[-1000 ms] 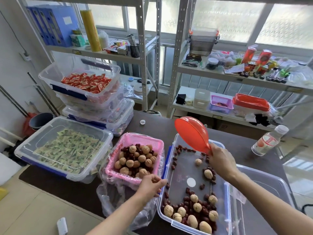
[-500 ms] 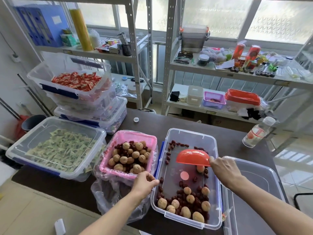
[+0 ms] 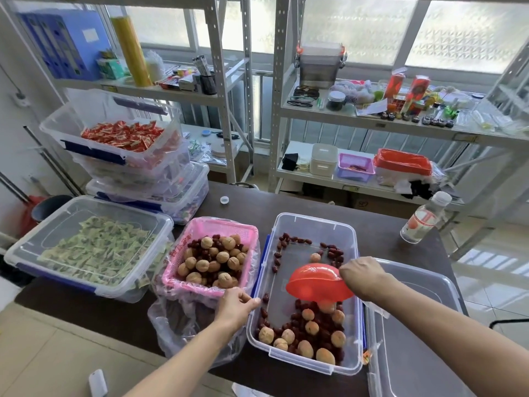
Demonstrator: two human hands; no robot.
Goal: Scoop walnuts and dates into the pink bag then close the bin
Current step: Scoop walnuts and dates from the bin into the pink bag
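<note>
Two bare hands work low in the frame over a dark table. At centre right, the right hand is clamped on the handle of a red plastic scoop; the bowl is turned back-up, its mouth facing down toward the pile, and it hangs inside the clear rectangular plastic bin. The scoop's long axis runs roughly left to right across the frame, handle end toward the right hand. The bin's own long axis runs from the lower edge of the frame toward the top. Most of its tan walnuts and dark red dates are heaped at the lower end, with a thin trail of dates round the upper end.

Left of the bin sits a pink plastic basket lined with a thin pink bag (the film spills down the front). It holds walnuts and dates. The left hand pinches the basket's lower right rim, fingers closed on it.

At lower right, beside the bin, lies a clear plastic lid.
</note>
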